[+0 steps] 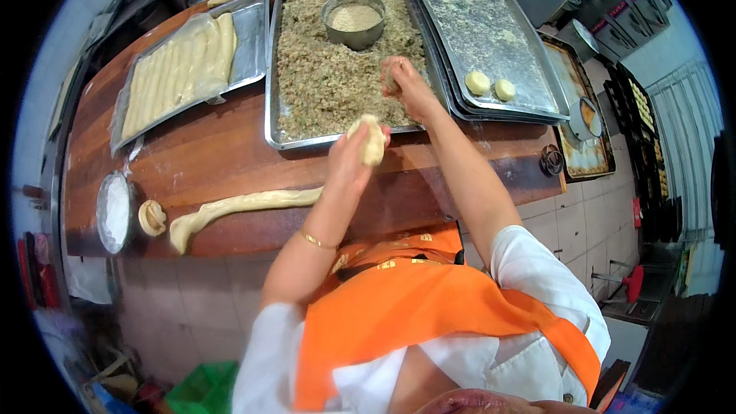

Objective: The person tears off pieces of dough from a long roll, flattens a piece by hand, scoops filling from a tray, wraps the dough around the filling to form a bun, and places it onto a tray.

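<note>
One dough piece [372, 146]: in left hand [349, 156], at big tray's [307, 142] near edge.
Left fingers: curled round it, gripping.
Right hand [410, 94]: fingers closed on brownish lump [392, 79], above tray's near right part.
Big tray: filling [330, 77], bowl [354, 34] sitting in it.
Table [199, 155]: dough rope [249, 203], coil [152, 217], powder bowl [116, 213].
Right tray [494, 38]: five rounds [477, 83].
Left tray [251, 38]: strips [228, 40], partly under plastic.

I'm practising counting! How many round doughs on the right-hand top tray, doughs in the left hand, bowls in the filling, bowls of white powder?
Round doughs on tray: 5
Dough in left hand: 1
Bowl in filling: 1
Bowl of white powder: 1
Total: 8
</note>
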Motion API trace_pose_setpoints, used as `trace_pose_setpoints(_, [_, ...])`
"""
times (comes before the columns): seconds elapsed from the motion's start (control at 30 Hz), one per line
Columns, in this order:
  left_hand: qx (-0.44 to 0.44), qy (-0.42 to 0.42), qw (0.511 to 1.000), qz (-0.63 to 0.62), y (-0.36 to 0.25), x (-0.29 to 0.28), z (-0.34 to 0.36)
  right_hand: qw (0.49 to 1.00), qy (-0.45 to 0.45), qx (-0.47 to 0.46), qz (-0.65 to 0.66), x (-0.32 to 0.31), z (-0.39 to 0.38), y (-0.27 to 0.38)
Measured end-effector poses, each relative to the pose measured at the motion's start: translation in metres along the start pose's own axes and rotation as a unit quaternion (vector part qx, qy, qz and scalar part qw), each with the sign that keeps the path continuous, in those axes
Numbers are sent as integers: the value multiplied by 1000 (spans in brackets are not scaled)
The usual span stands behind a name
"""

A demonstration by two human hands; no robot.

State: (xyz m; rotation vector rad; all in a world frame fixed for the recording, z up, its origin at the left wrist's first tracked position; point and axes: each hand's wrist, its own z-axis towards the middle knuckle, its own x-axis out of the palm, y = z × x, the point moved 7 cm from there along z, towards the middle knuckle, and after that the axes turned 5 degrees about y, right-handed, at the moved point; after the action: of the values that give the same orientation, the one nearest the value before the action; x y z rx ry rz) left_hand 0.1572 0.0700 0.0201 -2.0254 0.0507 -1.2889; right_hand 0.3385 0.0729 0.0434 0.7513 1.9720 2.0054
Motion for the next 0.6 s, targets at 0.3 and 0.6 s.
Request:
trace_pose_setpoints(0.3, [34,-32,990,-132,-18,25,79,789,8,-308,-532,48,-55,54])
trace_pose_setpoints(0.6, [75,-21,997,-27,-15,5,87,884,-20,-286,-370,31,-49,49])
